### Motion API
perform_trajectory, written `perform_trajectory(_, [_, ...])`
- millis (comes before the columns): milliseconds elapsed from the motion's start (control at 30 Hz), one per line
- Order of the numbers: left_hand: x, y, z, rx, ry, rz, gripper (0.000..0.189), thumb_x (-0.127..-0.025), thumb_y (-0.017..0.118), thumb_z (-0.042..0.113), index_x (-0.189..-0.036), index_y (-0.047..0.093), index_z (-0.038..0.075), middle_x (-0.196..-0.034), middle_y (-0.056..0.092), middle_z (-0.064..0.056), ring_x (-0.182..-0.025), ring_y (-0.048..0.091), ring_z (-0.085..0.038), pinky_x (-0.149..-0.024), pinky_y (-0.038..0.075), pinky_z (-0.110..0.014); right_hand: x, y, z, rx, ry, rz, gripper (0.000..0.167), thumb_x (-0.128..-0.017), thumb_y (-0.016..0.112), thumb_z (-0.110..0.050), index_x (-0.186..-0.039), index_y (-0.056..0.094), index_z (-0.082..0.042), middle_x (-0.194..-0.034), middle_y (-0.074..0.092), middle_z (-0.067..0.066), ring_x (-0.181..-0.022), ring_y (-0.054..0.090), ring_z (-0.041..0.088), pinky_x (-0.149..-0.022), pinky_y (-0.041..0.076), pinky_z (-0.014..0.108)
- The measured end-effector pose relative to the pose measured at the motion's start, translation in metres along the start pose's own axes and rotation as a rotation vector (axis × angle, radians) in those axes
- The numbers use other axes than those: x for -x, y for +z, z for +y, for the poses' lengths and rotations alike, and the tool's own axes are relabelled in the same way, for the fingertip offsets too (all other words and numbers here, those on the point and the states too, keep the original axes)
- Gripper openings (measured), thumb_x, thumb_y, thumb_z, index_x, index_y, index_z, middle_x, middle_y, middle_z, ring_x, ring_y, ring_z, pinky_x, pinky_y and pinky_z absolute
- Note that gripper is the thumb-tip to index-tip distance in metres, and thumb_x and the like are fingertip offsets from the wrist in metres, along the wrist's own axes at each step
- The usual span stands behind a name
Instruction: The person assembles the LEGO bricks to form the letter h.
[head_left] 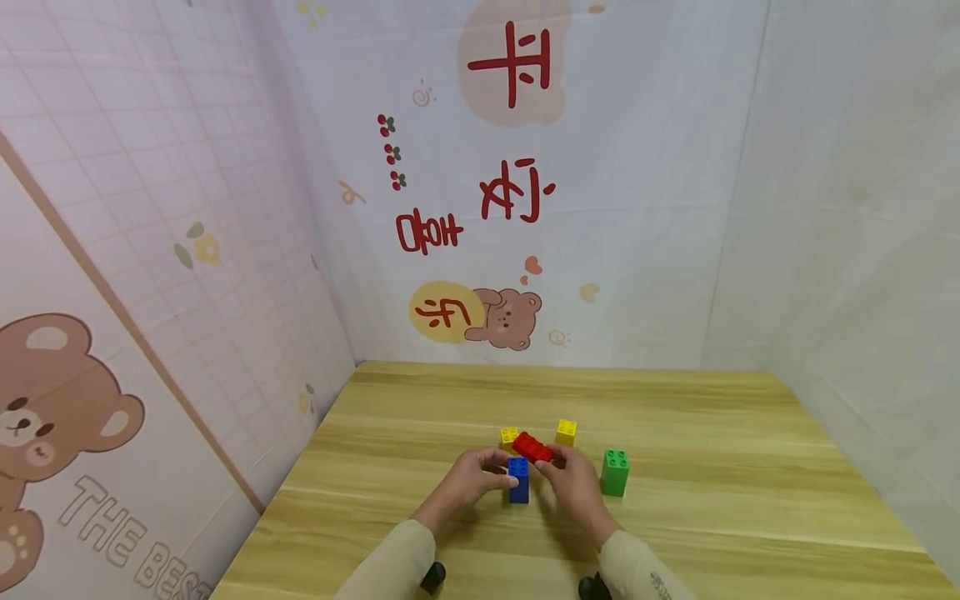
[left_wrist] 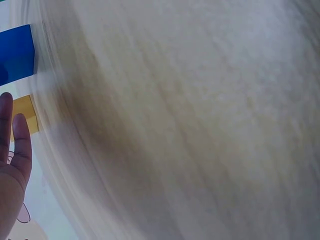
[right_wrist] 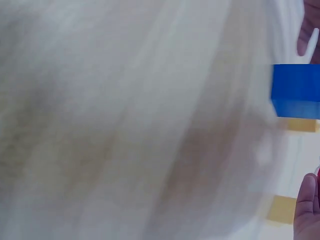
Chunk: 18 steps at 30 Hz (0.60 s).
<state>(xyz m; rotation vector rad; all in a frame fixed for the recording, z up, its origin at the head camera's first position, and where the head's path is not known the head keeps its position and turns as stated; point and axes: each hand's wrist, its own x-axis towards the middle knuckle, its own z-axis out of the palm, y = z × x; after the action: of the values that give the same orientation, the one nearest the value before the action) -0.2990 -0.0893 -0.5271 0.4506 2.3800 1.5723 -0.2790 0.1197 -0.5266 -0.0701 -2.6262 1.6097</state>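
Observation:
A tall blue brick (head_left: 518, 481) stands upright on the wooden table. My left hand (head_left: 471, 479) is beside it, fingers extended, the thumb tip overlapping the brick's face in the head view. In the left wrist view the fingertips (left_wrist: 21, 122) lie just short of the blue brick (left_wrist: 17, 55). My right hand (head_left: 573, 483) pinches a red brick (head_left: 531, 447) by its near right end, held tilted behind and right of the blue one. In the right wrist view only an edge of the red brick shows beside the right hand (right_wrist: 306, 207).
A small yellow brick (head_left: 509, 437) stands behind the left hand, partly covered by the red brick. Another yellow brick (head_left: 566, 432) is farther back. A tall green brick (head_left: 615, 473) stands right of the right hand. Printed cloth walls (head_left: 637, 208) border the table (head_left: 712, 433).

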Motion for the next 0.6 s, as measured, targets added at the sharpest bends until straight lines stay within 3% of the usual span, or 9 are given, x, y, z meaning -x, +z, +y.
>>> perform_trajectory(300, [-0.001, 0.003, 0.003, -0.007, 0.007, 0.003, 0.033, -0.086, 0.08, 0.026, -0.113, 0.07, 0.011, -0.107, 0.069, 0.0, -0.103, 0.063, -0.024, -0.09, 0.051, -0.049, -0.003, -0.014, -0.026, 0.001, -0.055, 0.043, 0.037, -0.093, 0.072, -0.018, -0.122, 0.065, 0.004, -0.105, 0.067, 0.011, -0.09, 0.061, 0.023, -0.075, 0.055, 0.036])
perform_trajectory(600, [-0.008, 0.009, 0.007, -0.021, -0.02, 0.019, 0.037, -0.084, 0.081, 0.029, -0.116, 0.07, 0.012, -0.107, 0.068, 0.001, -0.103, 0.063, -0.022, -0.09, 0.052, -0.045, -0.005, -0.053, -0.038, 0.046, -0.132, 0.057, 0.042, -0.092, 0.073, -0.019, -0.126, 0.064, 0.002, -0.111, 0.066, 0.013, -0.097, 0.063, 0.027, -0.074, 0.056, 0.036])
